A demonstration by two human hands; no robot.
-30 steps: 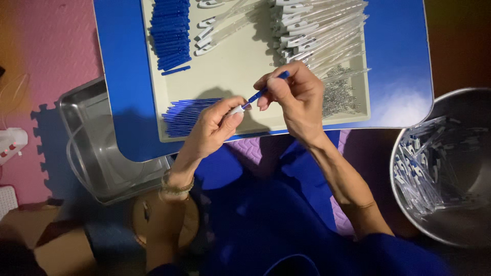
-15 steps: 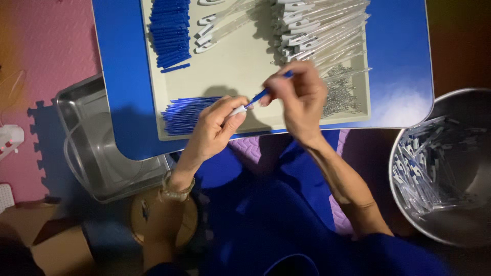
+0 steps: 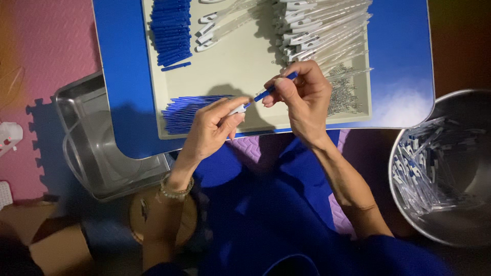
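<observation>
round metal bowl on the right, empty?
No: the round metal bowl holds a heap of clear and blue pens against its left side.

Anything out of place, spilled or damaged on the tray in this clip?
Only one small thing: a single blue cap lies crosswise just below the stacked blue caps on the cream tray. Nothing looks spilled or damaged.

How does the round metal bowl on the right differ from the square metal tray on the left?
The round bowl holds a heap of clear-and-blue pens; the square tray looks empty. The bowl stands clear of the blue table; the tray is partly tucked under it. Both are shiny metal.
</observation>
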